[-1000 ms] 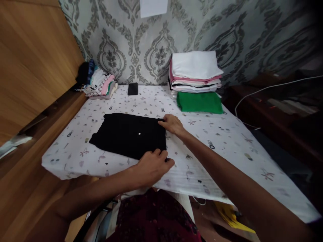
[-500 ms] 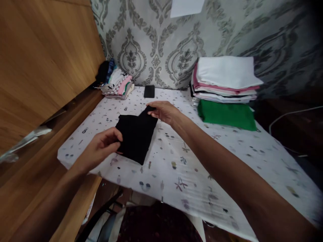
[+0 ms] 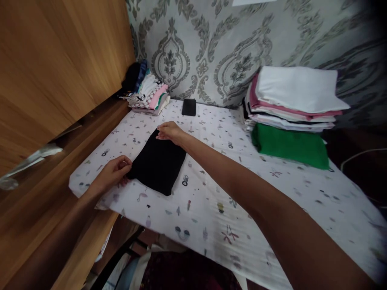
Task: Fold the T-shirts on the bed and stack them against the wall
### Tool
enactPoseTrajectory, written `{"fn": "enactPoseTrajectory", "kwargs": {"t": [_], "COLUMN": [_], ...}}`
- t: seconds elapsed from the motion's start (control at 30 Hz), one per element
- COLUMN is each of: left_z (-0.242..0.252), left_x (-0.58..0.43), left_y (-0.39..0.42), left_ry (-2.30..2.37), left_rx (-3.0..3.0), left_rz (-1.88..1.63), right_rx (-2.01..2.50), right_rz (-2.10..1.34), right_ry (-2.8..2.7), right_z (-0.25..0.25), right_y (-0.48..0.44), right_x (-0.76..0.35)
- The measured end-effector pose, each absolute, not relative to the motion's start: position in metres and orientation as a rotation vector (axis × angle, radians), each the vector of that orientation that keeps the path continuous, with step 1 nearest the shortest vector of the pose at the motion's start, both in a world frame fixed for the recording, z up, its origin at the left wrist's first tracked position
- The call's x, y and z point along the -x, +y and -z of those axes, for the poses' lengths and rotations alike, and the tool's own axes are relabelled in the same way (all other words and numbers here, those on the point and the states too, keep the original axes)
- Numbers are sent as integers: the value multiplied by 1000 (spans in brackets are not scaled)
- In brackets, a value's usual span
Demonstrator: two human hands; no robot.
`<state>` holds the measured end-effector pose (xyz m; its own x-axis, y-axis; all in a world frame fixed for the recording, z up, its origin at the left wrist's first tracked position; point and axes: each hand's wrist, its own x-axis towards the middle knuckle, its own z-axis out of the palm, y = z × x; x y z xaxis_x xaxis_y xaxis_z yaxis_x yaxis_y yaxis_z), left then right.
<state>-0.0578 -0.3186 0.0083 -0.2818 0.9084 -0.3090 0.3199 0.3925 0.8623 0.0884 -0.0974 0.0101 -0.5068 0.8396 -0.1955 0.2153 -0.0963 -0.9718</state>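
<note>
A black garment (image 3: 159, 163) lies folded into a narrow rectangle on the white patterned sheet (image 3: 229, 193). My left hand (image 3: 113, 172) pinches its near left corner, fingers closed on the cloth. My right hand (image 3: 169, 131) reaches across and grips the far left corner, fingers pressed together on the fabric.
A tall stack of folded white, pink and black clothes (image 3: 293, 98) stands at the back right, with a folded green cloth (image 3: 290, 146) in front of it. A smaller pile of mixed clothes (image 3: 148, 94) lies at the back left. A small black object (image 3: 189, 107) lies by the patterned wall. A wooden panel (image 3: 54, 68) rises on the left.
Both hands carried the right half of the black garment over to the left, folding it in half, and laid it down flat. The view shifted left.
</note>
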Motion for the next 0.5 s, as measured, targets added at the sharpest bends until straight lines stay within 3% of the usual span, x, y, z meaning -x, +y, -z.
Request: {"fn": "enactPoseTrajectory", "kwargs": {"t": [0.2, 0.33, 0.5], "left_z": [-11, -11, -24], "left_x": [48, 43, 38], "left_y": [-320, -318, -317], "left_ry": [2187, 2284, 2025], "left_rx": [-1471, -1600, -1421], "left_rz": [-571, -485, -809], "right_rx": [1329, 1354, 1302], "right_rz": [-870, -904, -945], "right_ry": [-2407, -2514, -2474], "right_z": [-8, -8, -23], "right_y": [-96, -92, -101], "right_x": [-122, -122, -139]}}
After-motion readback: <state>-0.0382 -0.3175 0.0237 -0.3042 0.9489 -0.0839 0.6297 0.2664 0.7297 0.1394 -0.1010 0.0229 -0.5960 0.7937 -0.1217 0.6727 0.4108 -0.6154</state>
